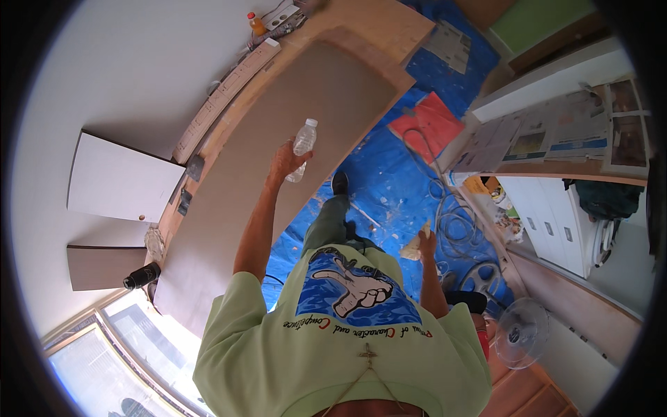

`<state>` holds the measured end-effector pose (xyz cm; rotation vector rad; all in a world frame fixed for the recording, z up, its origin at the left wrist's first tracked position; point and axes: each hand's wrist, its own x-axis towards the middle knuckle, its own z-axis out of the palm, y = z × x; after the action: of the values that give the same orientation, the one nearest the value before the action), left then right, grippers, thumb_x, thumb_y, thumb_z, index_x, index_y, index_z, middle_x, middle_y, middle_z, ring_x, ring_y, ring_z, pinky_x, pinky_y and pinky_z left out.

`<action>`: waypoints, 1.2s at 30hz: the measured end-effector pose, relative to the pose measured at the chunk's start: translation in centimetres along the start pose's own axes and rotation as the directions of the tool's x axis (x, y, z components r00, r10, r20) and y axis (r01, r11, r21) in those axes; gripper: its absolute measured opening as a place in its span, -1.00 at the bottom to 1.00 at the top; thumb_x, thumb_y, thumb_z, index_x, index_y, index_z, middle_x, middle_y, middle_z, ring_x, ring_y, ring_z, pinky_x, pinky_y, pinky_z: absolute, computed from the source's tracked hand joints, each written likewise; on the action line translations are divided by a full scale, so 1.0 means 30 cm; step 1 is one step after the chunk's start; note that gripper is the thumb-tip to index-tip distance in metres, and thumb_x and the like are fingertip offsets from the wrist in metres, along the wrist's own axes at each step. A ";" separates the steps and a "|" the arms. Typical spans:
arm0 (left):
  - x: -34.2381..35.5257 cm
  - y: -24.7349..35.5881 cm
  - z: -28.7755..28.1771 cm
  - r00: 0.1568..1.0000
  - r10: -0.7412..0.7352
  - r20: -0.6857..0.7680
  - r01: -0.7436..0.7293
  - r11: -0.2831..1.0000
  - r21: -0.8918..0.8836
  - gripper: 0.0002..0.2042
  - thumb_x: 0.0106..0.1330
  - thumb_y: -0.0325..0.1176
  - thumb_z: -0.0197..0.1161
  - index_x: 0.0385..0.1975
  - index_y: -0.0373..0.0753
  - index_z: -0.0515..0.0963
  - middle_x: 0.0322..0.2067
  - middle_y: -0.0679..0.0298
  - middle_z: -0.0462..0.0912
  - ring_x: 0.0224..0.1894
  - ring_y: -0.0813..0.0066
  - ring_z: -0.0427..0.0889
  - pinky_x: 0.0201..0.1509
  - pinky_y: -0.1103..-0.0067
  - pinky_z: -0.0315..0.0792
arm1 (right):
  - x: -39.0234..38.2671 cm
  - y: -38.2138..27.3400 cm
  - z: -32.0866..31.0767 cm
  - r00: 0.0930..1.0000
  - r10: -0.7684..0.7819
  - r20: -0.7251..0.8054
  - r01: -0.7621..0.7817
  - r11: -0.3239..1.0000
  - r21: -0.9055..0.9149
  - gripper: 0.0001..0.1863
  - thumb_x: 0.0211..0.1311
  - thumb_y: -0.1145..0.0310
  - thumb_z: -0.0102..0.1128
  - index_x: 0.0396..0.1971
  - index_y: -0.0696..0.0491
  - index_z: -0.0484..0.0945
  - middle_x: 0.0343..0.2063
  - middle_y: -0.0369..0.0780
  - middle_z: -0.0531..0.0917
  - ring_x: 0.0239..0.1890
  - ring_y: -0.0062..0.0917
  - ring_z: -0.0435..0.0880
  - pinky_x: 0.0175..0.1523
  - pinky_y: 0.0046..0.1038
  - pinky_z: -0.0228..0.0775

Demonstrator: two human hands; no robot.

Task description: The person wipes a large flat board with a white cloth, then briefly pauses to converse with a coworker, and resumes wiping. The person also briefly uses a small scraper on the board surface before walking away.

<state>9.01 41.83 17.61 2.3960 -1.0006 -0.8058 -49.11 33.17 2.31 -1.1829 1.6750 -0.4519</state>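
Observation:
My left hand point(286, 160) is closed round the body of a clear plastic bottle point(305, 137) with a white cap. The bottle is tilted, its cap pointing away from me, above a long brown panel point(340, 80) on the workbench. Low at my right side, my right hand point(427, 243) is closed on a tan, folded sheet-like piece point(411, 250); whether it is paper or cloth cannot be told. Blue sheeting point(389, 167) covers the floor beneath that hand.
Along the wall lie a long wooden strip point(226, 97), an orange bottle point(256, 23) and a black cylinder point(142, 276). A red sheet point(429, 125), coiled hose point(455, 222) and a fan point(522, 333) are at right. Newspaper point(549, 132) covers a ledge.

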 end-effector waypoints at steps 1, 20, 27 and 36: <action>0.078 0.017 0.001 1.000 0.007 -0.001 -0.007 1.000 0.008 -0.11 0.08 0.28 0.43 0.22 -0.36 0.44 -0.10 -0.18 0.71 0.00 -0.14 0.71 0.08 0.14 0.55 | -0.003 0.006 -0.021 1.000 -0.005 0.004 0.005 1.000 0.029 -0.63 0.24 0.30 0.34 -0.02 0.17 0.61 -0.25 -0.21 0.66 -0.24 -0.47 0.62 -0.13 -0.32 0.48; 1.106 0.139 -0.039 0.974 -0.146 0.171 0.118 0.979 0.163 -0.25 0.03 0.24 0.47 0.16 -0.12 0.57 -0.07 0.11 0.76 0.01 0.08 0.74 0.10 0.21 0.56 | 0.352 -0.422 -0.198 0.978 0.123 -0.166 -0.153 0.972 -0.178 -0.56 0.26 0.19 0.31 -0.02 0.23 0.60 -0.22 -0.11 0.66 -0.24 -0.34 0.62 -0.09 -0.25 0.47; 1.032 0.286 0.048 0.950 -0.237 0.204 0.184 0.952 0.246 -0.27 0.03 0.19 0.47 0.18 -0.09 0.57 -0.06 0.12 0.76 0.02 0.10 0.74 0.14 0.16 0.53 | 0.765 -0.561 -0.232 0.999 0.018 -0.045 -0.033 0.938 -0.345 -0.46 0.22 0.15 0.34 0.06 0.25 0.58 -0.17 -0.06 0.69 -0.18 -0.25 0.67 -0.01 -0.20 0.49; 0.823 0.541 0.294 0.931 -0.263 0.252 0.199 0.947 0.253 -0.22 -0.05 0.22 0.51 0.15 -0.16 0.59 -0.08 0.07 0.76 0.02 0.02 0.73 0.16 0.12 0.52 | 1.300 -0.859 -0.239 0.964 -0.064 0.256 0.120 0.970 -0.211 -0.62 0.29 0.26 0.31 -0.02 0.21 0.60 -0.22 -0.18 0.65 -0.21 -0.45 0.59 -0.07 -0.35 0.45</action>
<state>9.34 11.57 11.71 2.6825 -0.9652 -1.2088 -43.77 -13.76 4.87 -1.4261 1.4851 -0.1635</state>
